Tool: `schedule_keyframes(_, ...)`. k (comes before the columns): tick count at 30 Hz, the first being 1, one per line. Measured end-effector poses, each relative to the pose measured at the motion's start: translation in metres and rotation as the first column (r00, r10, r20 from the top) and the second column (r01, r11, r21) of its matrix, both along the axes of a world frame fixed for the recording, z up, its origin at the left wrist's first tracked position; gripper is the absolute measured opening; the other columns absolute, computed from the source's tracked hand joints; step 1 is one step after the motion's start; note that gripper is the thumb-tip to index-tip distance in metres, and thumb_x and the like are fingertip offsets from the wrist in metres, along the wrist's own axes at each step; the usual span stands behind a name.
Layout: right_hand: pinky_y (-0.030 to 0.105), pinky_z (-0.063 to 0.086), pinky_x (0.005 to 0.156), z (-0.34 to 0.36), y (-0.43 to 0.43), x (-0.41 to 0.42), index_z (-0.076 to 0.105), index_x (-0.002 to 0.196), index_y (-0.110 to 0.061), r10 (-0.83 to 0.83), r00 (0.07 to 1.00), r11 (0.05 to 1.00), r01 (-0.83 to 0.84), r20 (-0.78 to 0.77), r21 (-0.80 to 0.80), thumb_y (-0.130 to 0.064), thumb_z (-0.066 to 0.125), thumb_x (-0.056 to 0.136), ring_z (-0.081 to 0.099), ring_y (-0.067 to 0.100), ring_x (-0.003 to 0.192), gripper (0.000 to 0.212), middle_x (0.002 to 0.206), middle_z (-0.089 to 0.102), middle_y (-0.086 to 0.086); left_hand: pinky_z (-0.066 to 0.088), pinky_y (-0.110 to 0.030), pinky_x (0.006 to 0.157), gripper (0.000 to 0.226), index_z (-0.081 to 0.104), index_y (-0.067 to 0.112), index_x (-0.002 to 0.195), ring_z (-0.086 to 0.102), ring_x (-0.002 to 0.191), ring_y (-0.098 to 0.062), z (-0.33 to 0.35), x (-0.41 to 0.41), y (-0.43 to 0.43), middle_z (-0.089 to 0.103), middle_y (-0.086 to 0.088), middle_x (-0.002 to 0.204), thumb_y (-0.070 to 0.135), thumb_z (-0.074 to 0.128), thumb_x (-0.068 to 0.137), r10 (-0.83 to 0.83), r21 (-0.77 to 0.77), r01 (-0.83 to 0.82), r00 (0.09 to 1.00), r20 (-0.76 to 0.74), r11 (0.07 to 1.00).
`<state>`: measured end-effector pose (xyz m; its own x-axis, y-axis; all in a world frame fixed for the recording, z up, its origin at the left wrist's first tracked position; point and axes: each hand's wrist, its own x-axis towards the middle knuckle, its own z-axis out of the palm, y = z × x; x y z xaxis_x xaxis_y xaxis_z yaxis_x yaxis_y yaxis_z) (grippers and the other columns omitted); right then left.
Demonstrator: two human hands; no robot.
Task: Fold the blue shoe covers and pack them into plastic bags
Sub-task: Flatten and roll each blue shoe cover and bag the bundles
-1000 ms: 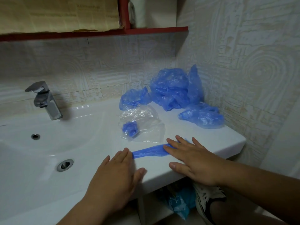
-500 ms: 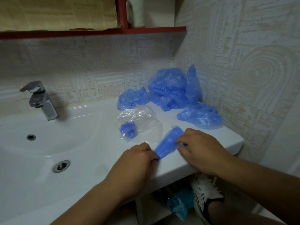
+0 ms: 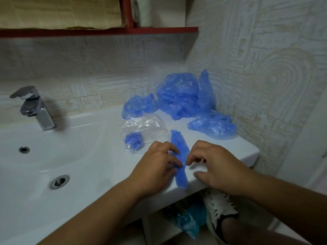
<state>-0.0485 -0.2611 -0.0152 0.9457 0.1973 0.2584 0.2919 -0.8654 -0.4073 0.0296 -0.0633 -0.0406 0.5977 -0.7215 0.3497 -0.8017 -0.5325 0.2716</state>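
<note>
Folded shoe cover (image 3: 179, 152) between two hands on the washbasin ledge (image 3: 230, 149).
It runs 12 to 6 o'clock; left hand (image 3: 155, 172) pinches its middle, right hand (image 3: 218, 167) curls at its 3 o'clock edge, hold unclear. Light, limp, slippery film: likely best pinched at an end.

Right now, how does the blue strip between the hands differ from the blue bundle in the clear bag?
The strip is long and narrow; the bundle is a small crumpled wad. The strip lies bare on the sink ledge; the bundle sits inside the clear bag. The left hand pinches the strip; no hand touches the bundle. Both are thin blue plastic.
</note>
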Motion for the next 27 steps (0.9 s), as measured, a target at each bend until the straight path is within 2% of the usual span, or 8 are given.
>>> schedule_keyframes(2,0.016,0.047,0.084,0.001,0.004,-0.007,0.063,0.091,-0.042,0.059,0.996,0.998,-0.061,-0.071,-0.019,-0.029,0.084,0.072,0.055,-0.003,0.094,0.031,0.101,0.055,-0.02,0.034,-0.017,0.092,0.024,0.076,0.032,0.102,0.049,0.108,-0.014,-0.005,0.001,0.001,0.059,0.011,0.12,0.024,0.062,0.084,0.006,-0.038,-0.008,0.999,-0.036,0.999)
schedule_keyframes(4,0.018,0.048,0.083,-0.001,0.008,-0.008,0.065,0.092,-0.04,0.098,0.991,0.994,-0.103,-0.091,-0.043,-0.038,0.084,0.072,0.055,-0.002,0.093,0.028,0.101,0.054,-0.02,0.043,-0.024,0.095,0.03,0.077,0.03,0.104,0.055,0.106,-0.01,-0.007,0.001,0.002,0.063,0.014,0.114,0.028,0.057,0.081,0.001,-0.063,-0.009,0.992,-0.127,0.998)
schedule_keyframes(7,0.026,0.049,0.083,-0.005,0.013,-0.006,0.07,0.089,-0.035,0.109,0.991,0.993,-0.113,-0.08,-0.042,-0.041,0.075,0.081,0.055,0.0,0.09,0.011,0.096,0.055,-0.017,0.045,-0.031,0.097,0.034,0.077,0.029,0.104,0.056,0.108,-0.008,-0.007,0.0,0.003,0.064,0.017,0.112,0.028,0.054,0.08,0.011,-0.11,-0.035,0.977,-0.215,0.993)
schedule_keyframes(12,0.024,0.049,0.077,-0.011,0.015,0.001,0.073,0.083,-0.027,-0.01,0.996,0.991,0.022,-0.093,0.131,-0.035,0.072,0.085,0.058,0.003,0.081,0.009,0.088,0.058,-0.012,0.046,-0.033,0.096,0.03,0.079,0.031,0.099,0.058,0.105,-0.005,-0.007,0.001,0.0,0.064,0.019,0.108,0.04,0.059,0.078,0.012,-0.145,-0.051,0.965,-0.263,0.988)
schedule_keyframes(16,0.02,0.046,0.072,-0.016,0.016,0.008,0.07,0.074,-0.027,-0.102,0.991,0.983,0.114,-0.089,0.143,-0.032,0.074,0.083,0.057,0.004,0.077,0.011,0.085,0.058,-0.011,0.047,-0.033,0.096,0.034,0.078,0.03,0.099,0.058,0.105,-0.004,-0.007,0.001,0.0,0.065,0.019,0.108,0.036,0.061,0.071,0.014,-0.142,-0.054,0.963,-0.268,0.988)
schedule_keyframes(19,0.02,0.044,0.072,-0.018,0.02,0.011,0.068,0.072,-0.025,-0.143,0.986,0.982,0.152,-0.086,0.116,-0.031,0.074,0.082,0.057,0.004,0.078,0.013,0.086,0.058,-0.01,0.046,-0.035,0.099,0.033,0.079,0.028,0.097,0.059,0.106,-0.005,-0.007,0.003,0.0,0.065,0.018,0.108,0.033,0.059,0.072,-0.005,-0.185,-0.062,0.941,-0.339,0.981)
schedule_keyframes(23,0.02,0.043,0.069,-0.019,0.023,0.012,0.064,0.067,-0.026,-0.168,0.983,0.98,0.175,-0.079,0.094,-0.031,0.076,0.078,0.056,0.004,0.076,0.016,0.085,0.057,-0.01,0.046,-0.035,0.096,0.034,0.08,0.028,0.089,0.06,0.102,-0.003,-0.004,0.002,0.0,0.066,0.017,0.103,0.049,0.057,0.077,-0.035,-0.236,-0.065,0.917,-0.397,0.97)
schedule_keyframes(27,0.015,0.039,0.066,-0.015,0.018,0.008,0.06,0.07,-0.03,-0.126,0.99,0.978,0.134,-0.055,0.16,-0.027,0.078,0.077,0.055,0.003,0.075,0.02,0.084,0.057,-0.011,0.047,-0.035,0.097,0.019,0.079,0.027,0.096,0.06,0.103,-0.006,-0.008,0.004,0.0,0.065,0.016,0.106,0.03,0.071,0.079,-0.005,-0.194,-0.062,0.944,-0.33,0.979)
